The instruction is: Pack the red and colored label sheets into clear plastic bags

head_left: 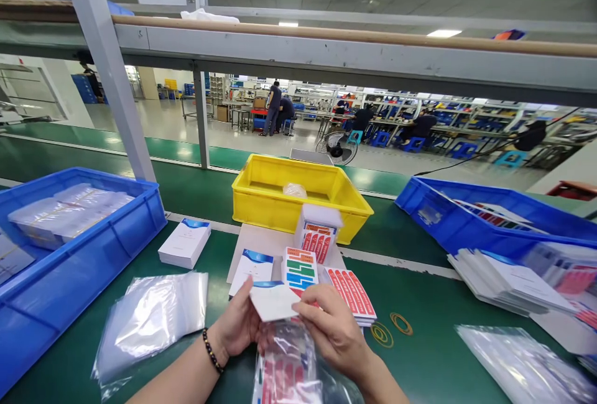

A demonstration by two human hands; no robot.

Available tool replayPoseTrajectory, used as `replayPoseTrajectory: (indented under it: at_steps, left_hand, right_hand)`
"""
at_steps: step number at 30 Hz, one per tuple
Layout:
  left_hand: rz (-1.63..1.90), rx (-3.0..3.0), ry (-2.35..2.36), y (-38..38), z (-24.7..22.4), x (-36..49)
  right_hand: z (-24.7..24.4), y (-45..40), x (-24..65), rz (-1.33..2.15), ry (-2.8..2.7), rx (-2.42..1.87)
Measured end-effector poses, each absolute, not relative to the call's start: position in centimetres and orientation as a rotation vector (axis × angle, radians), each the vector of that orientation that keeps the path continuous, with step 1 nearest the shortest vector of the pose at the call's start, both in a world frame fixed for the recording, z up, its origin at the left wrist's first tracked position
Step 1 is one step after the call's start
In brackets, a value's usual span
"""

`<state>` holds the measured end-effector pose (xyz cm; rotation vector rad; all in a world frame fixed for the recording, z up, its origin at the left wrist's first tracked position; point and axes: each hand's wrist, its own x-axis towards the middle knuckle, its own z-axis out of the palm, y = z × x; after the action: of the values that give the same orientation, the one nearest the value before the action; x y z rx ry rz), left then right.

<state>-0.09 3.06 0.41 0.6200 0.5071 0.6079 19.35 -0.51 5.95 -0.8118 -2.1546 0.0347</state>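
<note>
Between my two hands is a white booklet (273, 304) with a blue band along its far edge. My left hand (233, 326), with a beaded bracelet at the wrist, grips its left side with the thumb on top. My right hand (333, 329) pinches the right corner. Just below lies a clear plastic bag (288, 363) with red-and-white printed sheets showing through; my left fingers are close to it, and whether they hold it I cannot tell. Beyond my hands are white booklets (247, 267), a stack of coloured sticker sheets (301, 270) and red-striped sheets (352, 295).
A yellow bin (265, 205) stands ahead, blue bins (107, 224) (433, 224) at either side. Clear bags (153, 314) and a booklet stack (184, 245) lie left. Rubber bands (382, 334), fanned booklets (508, 280) and more bags (522, 360) lie right. A shelf beam (326, 50) crosses above.
</note>
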Motion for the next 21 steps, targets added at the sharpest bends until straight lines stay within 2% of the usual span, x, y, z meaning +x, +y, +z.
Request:
replayPoseTrajectory:
  at_steps: [3, 8, 12, 16, 21]
  left_hand:
    - [0.697, 0.544, 0.561, 3.0, 0.6, -0.2]
    - [0.625, 0.593, 0.467, 2.4, 1.8, -0.1]
    - [0.545, 0.658, 0.429, 2.1, 2.5, -0.1]
    - [0.495, 0.628, 0.503, 1.9, 2.1, 0.0]
    - [0.487, 0.527, 0.585, 1.9, 1.5, 0.5]
  right_hand:
    - [5.1, -0.6, 20.8, 0.148, -2.076, -0.848]
    - [1.1, 1.6, 22.5, -0.098, -2.077, -1.36]
    - [0.1, 2.0, 22.6, -0.044, -2.182, -1.581]
    - [0.8, 1.9, 22.9, 0.063, -2.141, -1.501]
    - [2.1, 1.2, 23.1, -0.08, -1.848, -1.228]
